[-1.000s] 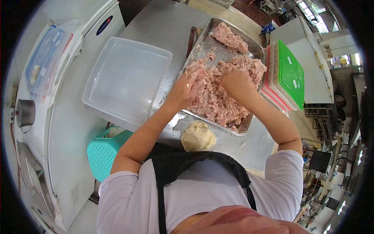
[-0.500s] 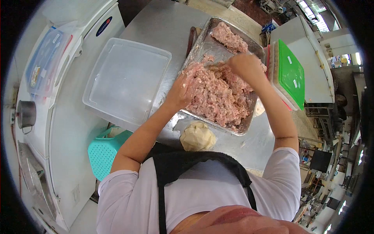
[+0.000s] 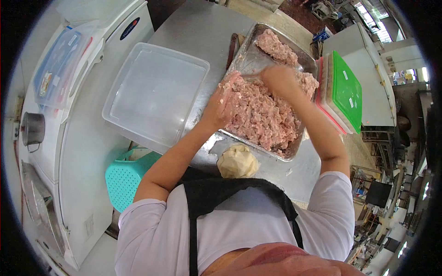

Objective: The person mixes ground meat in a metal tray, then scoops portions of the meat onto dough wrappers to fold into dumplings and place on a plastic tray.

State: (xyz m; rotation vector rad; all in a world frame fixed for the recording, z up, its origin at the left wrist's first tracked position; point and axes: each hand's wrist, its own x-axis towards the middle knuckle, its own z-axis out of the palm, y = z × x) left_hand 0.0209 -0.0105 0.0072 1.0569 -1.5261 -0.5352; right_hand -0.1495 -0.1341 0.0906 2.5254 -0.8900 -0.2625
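A metal tray [image 3: 288, 158] holds a broad heap of pink minced meat [image 3: 264, 119]. A separate log of minced meat [image 3: 277, 48] lies at its far end. My left hand [image 3: 220, 108], smeared with meat, is cupped around some mince at the tray's left edge. Over the middle of the heap is my right hand [image 3: 280, 79], closed and blurred by motion. Something thin and narrow sticks out of it toward my left hand; I cannot tell what it is. A pale ball of dough [image 3: 238, 161] sits on the steel table in front of the tray.
Left of the tray lies a clear plastic lid or shallow box [image 3: 154, 92]. Stacked containers with a green lid [image 3: 346, 92] stand at the right. A turquoise basket [image 3: 124, 181] is below the table's left edge, beside a white freezer [image 3: 99, 152].
My right hand has shifted a little left and down, nearer to my left hand. The whole view has moved slightly; my left hand stays at the heap's left edge.
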